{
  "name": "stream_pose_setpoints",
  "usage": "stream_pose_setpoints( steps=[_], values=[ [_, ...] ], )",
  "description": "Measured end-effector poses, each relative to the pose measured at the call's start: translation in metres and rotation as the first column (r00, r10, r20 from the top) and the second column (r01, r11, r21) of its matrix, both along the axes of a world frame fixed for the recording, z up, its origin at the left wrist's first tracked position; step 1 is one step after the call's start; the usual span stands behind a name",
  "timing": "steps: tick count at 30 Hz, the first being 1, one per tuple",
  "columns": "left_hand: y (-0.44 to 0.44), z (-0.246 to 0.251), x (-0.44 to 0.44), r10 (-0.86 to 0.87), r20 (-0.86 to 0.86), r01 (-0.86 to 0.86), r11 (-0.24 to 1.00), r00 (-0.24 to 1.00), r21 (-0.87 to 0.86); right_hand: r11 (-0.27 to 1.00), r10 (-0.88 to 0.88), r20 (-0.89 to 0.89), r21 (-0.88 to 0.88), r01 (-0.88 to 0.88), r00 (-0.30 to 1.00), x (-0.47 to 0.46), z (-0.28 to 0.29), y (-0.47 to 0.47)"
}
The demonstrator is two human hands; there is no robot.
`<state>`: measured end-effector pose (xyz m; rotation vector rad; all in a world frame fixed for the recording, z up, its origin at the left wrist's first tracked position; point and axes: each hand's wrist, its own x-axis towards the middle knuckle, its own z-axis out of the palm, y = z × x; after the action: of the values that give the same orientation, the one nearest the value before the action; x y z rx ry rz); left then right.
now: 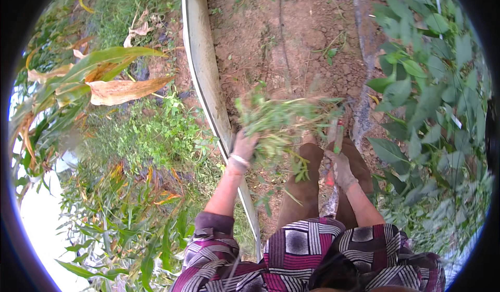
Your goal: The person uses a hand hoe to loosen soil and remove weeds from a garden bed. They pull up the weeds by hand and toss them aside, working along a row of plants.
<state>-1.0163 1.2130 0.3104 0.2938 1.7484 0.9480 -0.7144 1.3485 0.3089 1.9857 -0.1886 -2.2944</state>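
Observation:
A loose bundle of pulled green weeds [285,116], blurred by motion, spreads above my knees. At its left end my left hand [244,145], with a pale band at the wrist, is closed on the stems. My right hand [341,169] grips a hand tool [335,137] with red and green parts; its far end lies against the right end of the weeds. A red part shows below the fist, and what kind of tool it is I cannot tell.
A pale sheet edging [207,57] runs along the left of the bare soil path [273,49]. Maize plants [125,90] and low weeds [168,131] grow beyond it. Broad-leaved plants [414,92] and a strip of plastic film [363,57] border the right.

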Motion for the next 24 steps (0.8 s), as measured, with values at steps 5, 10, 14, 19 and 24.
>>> stream_pose_setpoints(
  steps=[5,10,14,19,24],
  values=[
    [-0.145,0.160,-0.182,0.616,-0.157,-0.627,0.697,0.772,-0.348,0.990,0.105,-0.177,0.110,-0.087,0.979,0.005,0.063,0.016],
    [-0.293,0.288,-0.272,-0.873,0.371,0.111,-0.355,0.316,-0.928,0.936,0.287,-0.127,0.246,-0.250,0.949,0.008,0.123,0.040],
    [-0.273,0.256,-0.229,-0.078,-0.470,-0.404,0.403,0.879,-0.821,0.875,0.366,-0.118,0.382,-0.298,0.923,0.007,0.174,0.061],
    [-0.177,0.184,-0.133,-0.123,-0.325,-0.182,0.624,0.938,-0.760,0.738,0.520,-0.188,0.589,-0.328,0.833,0.013,0.238,0.104],
    [-0.107,0.175,-0.088,-0.299,-0.201,-0.010,0.535,0.933,-0.845,0.376,0.631,0.066,0.846,-0.379,0.773,0.029,0.285,0.138]
  ],
)
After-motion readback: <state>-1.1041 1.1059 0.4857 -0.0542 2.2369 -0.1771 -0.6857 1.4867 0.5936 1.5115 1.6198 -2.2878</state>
